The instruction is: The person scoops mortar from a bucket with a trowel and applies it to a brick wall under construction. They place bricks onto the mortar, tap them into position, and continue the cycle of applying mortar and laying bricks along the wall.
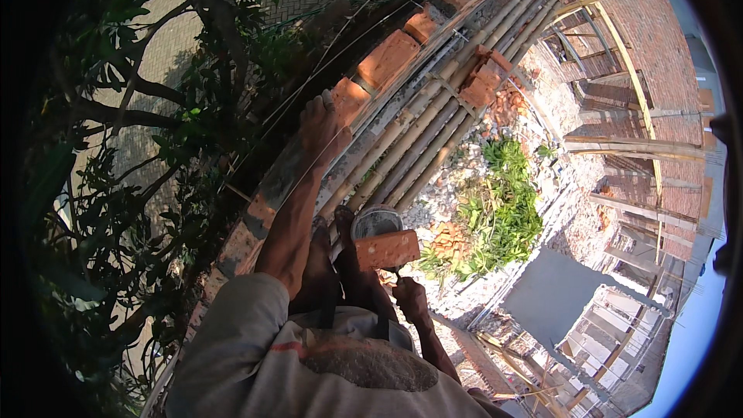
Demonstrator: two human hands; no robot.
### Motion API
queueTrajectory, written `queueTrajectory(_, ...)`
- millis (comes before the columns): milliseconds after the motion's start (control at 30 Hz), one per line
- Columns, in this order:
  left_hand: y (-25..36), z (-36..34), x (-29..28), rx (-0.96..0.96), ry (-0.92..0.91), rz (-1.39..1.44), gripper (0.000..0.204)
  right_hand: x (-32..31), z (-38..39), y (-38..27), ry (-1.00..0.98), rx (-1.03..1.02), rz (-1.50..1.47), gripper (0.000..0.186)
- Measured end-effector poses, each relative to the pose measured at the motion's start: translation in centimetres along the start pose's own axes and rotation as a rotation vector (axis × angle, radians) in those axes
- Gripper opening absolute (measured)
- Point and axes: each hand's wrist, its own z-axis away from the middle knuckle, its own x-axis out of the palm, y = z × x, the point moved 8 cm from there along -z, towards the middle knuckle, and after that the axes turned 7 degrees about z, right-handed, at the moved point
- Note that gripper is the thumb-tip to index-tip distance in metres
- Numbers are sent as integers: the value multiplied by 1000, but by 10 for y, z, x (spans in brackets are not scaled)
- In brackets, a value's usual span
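My left hand (317, 122) reaches up to the wall top, its fingers bent over the end of a red brick (354, 99) in a row of bricks with grey mortar. My right hand (409, 294) is closed round the dark handle of a trowel (398, 273). Just above it a loose red brick (387, 250) appears to lie on the trowel's blade, which is mostly hidden. Behind that brick stands a bucket (375, 221) with grey stuff in it, by my legs.
Bamboo poles (429, 147) form a walkway along the wall, bearing stacked bricks (484, 81). Right of it, a drop shows rubble, green plants (503, 201), a grey slab (546, 294) and brick walls (650, 39) with scaffolding. Tree branches (147, 93) hang left over pavement.
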Motion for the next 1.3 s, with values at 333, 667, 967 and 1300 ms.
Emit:
queueTrajectory(333, 0, -7, -2, -111, -86, 33, 95, -3, -14, -34, 16, -45, 47, 25)
queueTrajectory(667, 111, 191, -16, 299, -654, 43, 83, 18, -14, -58, -33, -92, 115, 40)
queueTrajectory(967, 62, 233, -36, 67, -400, 236, 93, 56, -17, -74, -86, -363, 382, 51)
queueTrajectory(1300, -48, 150, -86, -167, -15, 143, 79, 50, -27, -15, -57, -158, 437, 47)
